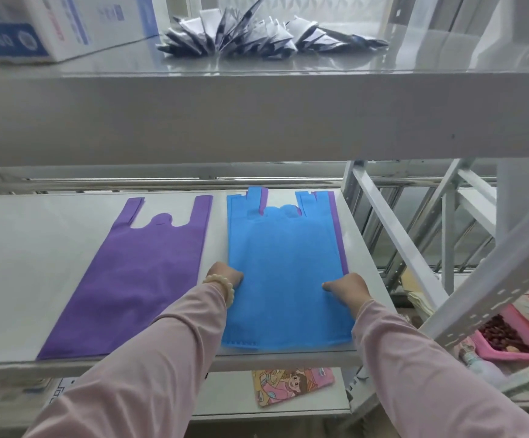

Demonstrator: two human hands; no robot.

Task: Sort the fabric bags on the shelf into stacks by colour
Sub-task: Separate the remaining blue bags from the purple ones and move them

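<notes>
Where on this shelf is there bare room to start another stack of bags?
Widest bare patch: the shelf left of the purple bag, out to the left edge. A thin strip runs behind the handles. Crowded on the right: the blue stack, held by the left hand and right hand, nearly reaches the shelf edge.

White metal shelving [257, 115] stands before a bright window [351, 11].
</notes>
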